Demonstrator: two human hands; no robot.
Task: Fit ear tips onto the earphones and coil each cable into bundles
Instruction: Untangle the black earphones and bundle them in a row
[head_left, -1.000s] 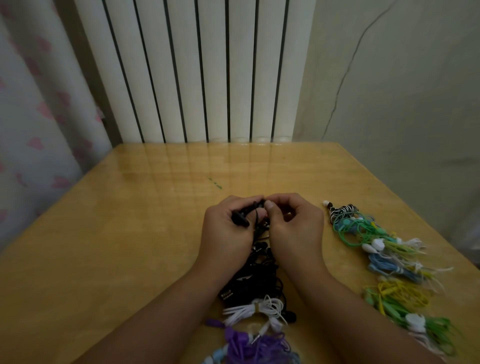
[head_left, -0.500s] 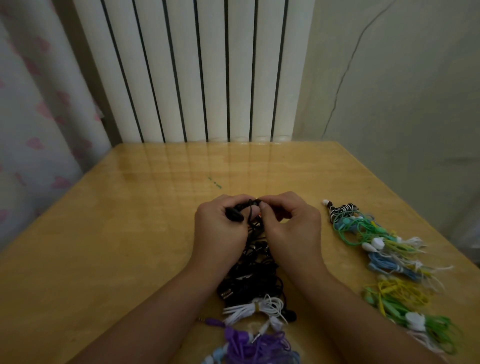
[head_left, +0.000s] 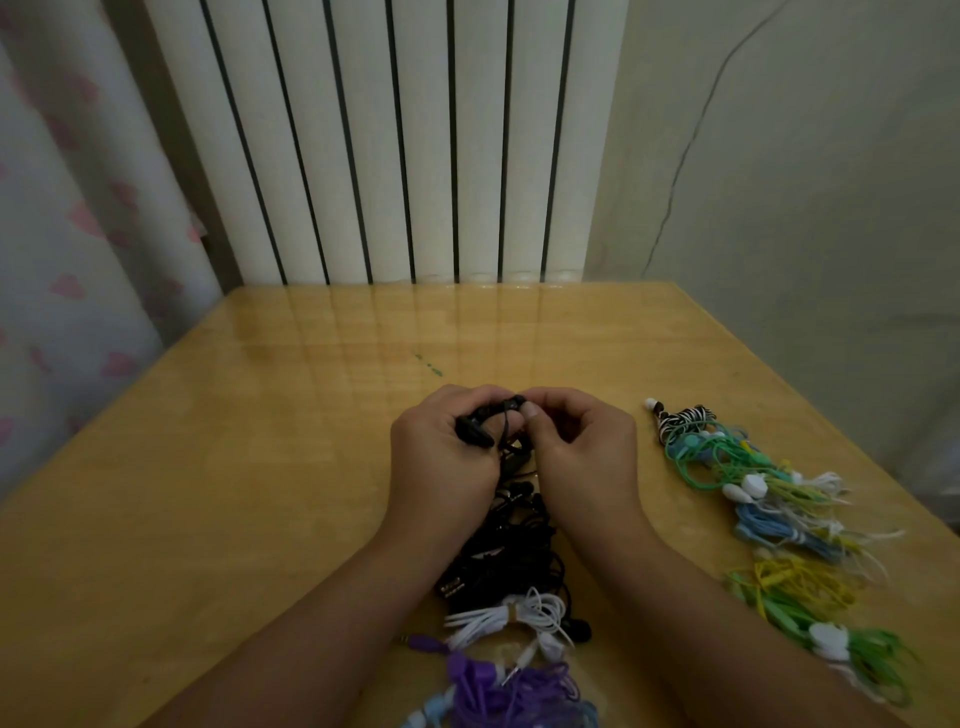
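Black wired earphone: glossy oval housing and thin dark cable, gripped in the curled left hand; its far end is pinched by the right hand. Held above the tangled black earphone pile on the yellow wooden tabletop.

Single head-worn wide-angle view, facing forward and down. Close over the surface; radiator straight ahead at far edge.
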